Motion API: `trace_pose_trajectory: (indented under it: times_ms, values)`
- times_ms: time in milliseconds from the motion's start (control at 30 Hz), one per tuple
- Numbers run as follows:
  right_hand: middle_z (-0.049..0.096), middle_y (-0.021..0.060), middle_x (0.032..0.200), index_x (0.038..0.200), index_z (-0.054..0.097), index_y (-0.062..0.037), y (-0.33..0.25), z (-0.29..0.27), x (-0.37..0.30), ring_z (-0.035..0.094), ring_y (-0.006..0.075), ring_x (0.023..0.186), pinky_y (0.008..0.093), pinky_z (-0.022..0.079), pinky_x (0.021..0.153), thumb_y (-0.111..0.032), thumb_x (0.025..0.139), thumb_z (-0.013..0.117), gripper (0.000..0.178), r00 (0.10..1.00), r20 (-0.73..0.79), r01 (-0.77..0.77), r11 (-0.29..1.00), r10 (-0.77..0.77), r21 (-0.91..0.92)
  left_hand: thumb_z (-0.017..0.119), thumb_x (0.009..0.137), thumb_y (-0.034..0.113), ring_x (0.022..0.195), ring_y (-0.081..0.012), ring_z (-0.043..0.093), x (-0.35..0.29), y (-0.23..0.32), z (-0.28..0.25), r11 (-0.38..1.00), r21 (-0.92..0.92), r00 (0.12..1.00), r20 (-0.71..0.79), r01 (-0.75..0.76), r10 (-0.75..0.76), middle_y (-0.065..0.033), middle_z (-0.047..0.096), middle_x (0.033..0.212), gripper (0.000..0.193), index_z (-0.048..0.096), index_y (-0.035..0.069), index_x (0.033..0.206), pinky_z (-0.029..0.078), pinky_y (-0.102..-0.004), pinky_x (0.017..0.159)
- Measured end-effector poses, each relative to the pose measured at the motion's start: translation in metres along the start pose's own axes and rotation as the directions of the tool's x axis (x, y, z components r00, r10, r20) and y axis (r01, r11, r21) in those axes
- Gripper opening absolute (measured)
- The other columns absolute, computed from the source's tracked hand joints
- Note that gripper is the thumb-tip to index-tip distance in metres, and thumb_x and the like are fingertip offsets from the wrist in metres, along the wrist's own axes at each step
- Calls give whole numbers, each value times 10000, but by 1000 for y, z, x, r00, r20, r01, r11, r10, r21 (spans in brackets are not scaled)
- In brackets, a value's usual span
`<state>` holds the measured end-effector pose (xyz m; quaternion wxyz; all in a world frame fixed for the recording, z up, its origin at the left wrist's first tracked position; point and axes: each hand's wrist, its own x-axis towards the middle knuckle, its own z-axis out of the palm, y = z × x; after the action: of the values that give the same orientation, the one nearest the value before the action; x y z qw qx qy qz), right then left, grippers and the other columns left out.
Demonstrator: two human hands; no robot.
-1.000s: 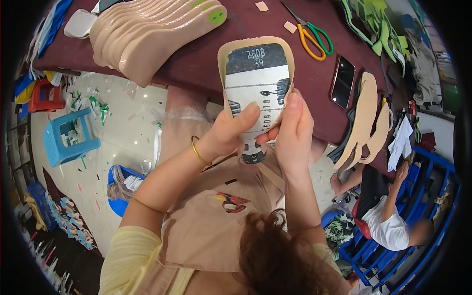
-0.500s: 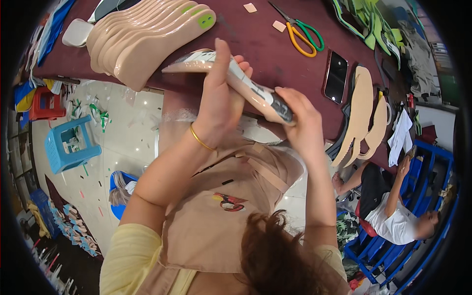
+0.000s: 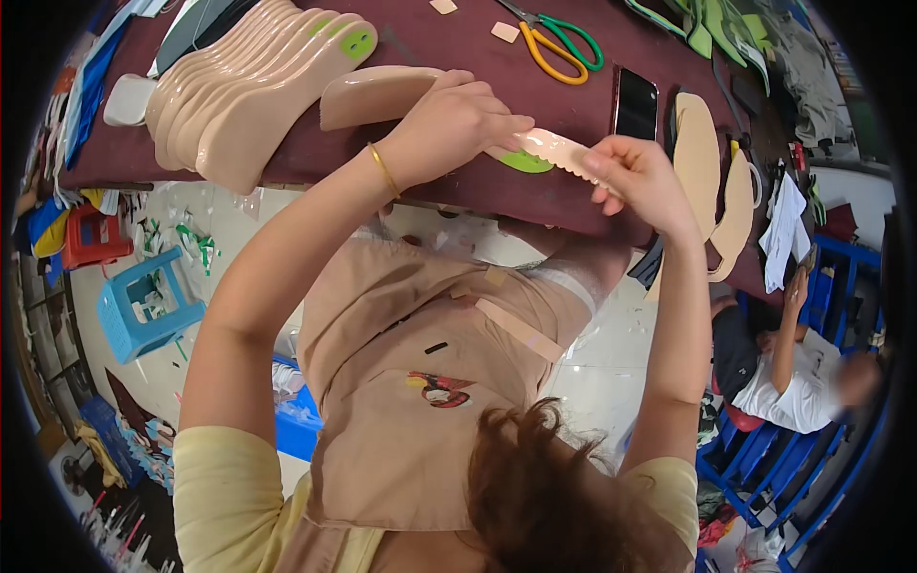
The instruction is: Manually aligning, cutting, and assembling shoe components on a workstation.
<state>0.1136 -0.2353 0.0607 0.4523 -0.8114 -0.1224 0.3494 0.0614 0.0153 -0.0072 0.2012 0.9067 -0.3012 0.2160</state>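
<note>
A glossy beige shoe insole (image 3: 373,94) with a green patch at its heel end lies at the table's near edge. Across its middle my left hand (image 3: 454,134) is closed, fingertips at the inner end of a shiny beige strip with a scalloped edge (image 3: 559,151). Thumb and fingers of my right hand (image 3: 638,181) pinch the strip's outer end and hold it stretched over the heel. Part of the insole is hidden under my left hand. To the left leans a stack of similar insoles (image 3: 229,134), the top one with a green heel patch.
Scissors (image 3: 554,48) with yellow and green handles and a phone (image 3: 635,103) lie on the dark red table (image 3: 497,205). Flat beige pieces (image 3: 697,158) lie at right. A blue stool (image 3: 148,306) stands on the floor at left. Another person (image 3: 788,382) sits at lower right.
The insole has turned from its white, patterned side to beige side up and gone down to the table. My right hand has moved right and now pulls the scalloped strip.
</note>
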Motion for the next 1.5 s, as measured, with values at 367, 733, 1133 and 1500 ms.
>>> trace_pose_trajectory:
  times_ms: [367, 733, 1133, 1500]
  values:
    - [558, -16, 577, 725, 640, -24, -27, -6, -1, 460, 51, 466, 221, 351, 448, -279, 840, 671, 282, 981, -121, 149, 988, -152, -35, 713, 691, 147, 789, -145, 579, 3, -3, 6, 999, -22, 999, -10, -44, 44, 43, 654, 867, 451, 633, 154, 1134, 408, -322, 810]
    - [615, 74, 711, 902, 612, -43, 14, 85, -52, 606, 235, 634, 328, 478, 562, -96, 796, 649, 124, 777, 33, 528, 621, -629, -580, 711, 708, 166, 845, -119, 590, -19, 26, -3, 990, 135, 997, -61, -31, 40, 44, 655, 959, 469, 602, 142, 1163, 390, -291, 779]
    - [576, 20, 805, 927, 642, 0, 40, 57, 12, 549, 98, 622, 244, 457, 598, -92, 859, 637, 114, 895, -313, 399, 882, -317, 249, 711, 725, 200, 851, -110, 591, -23, 26, 1, 987, 152, 993, -102, -50, 66, 49, 651, 973, 451, 603, 147, 1160, 387, -285, 788]
    - [595, 70, 775, 870, 615, -36, 54, 47, -56, 577, 207, 735, 333, 435, 663, -246, 744, 744, 277, 885, -248, 259, 860, -393, -440, 714, 728, 207, 832, -116, 587, -25, 25, 2, 985, 165, 990, -124, -45, 65, 49, 651, 974, 433, 612, 150, 1145, 393, -292, 764]
